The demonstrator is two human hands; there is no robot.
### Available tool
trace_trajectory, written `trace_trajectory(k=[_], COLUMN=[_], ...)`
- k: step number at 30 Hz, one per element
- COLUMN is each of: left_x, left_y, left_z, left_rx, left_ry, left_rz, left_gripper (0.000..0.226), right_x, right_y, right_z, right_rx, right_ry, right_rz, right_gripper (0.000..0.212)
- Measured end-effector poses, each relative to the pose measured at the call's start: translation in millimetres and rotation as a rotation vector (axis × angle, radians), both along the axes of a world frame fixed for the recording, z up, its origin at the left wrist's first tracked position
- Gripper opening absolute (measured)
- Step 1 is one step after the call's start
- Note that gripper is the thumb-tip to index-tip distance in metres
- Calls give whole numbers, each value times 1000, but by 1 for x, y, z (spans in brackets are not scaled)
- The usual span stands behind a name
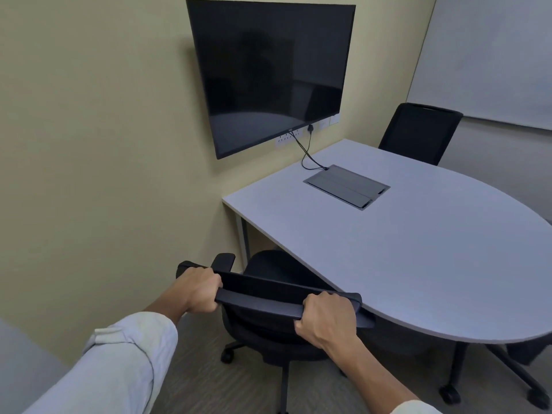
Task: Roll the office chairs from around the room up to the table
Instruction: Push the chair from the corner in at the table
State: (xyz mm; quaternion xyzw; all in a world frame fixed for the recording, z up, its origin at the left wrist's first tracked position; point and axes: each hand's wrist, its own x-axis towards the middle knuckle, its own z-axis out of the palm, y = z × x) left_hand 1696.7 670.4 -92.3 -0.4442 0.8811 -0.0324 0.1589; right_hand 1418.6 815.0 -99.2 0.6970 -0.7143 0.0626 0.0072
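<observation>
A black office chair point(268, 297) stands at the near side of the grey table point(418, 252), its seat partly under the tabletop. My left hand point(197, 289) grips the left end of the chair's top backrest bar. My right hand point(325, 321) grips the right end of the same bar. A second black office chair point(418, 132) stands at the far side of the table, its backrest rising above the tabletop; its lower part is hidden.
A dark screen point(268, 73) hangs on the beige wall, with cables running down to a grey cable box point(346, 186) set in the tabletop. A whiteboard point(490, 55) covers the right wall. The table's wheeled legs point(454, 383) stand on grey carpet at the right.
</observation>
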Motion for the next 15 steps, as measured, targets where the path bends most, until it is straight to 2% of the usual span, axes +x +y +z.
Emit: trace_trajectory(k=[15], left_x=[-16], left_y=[-207], left_z=[-5], left_rx=[-46], left_ry=[41], left_rz=[-295], left_gripper=[10], right_x=[32], right_y=[-134], right_z=[-3], right_rx=[14], right_ry=[2], right_rz=[-293], right_gripper=[23])
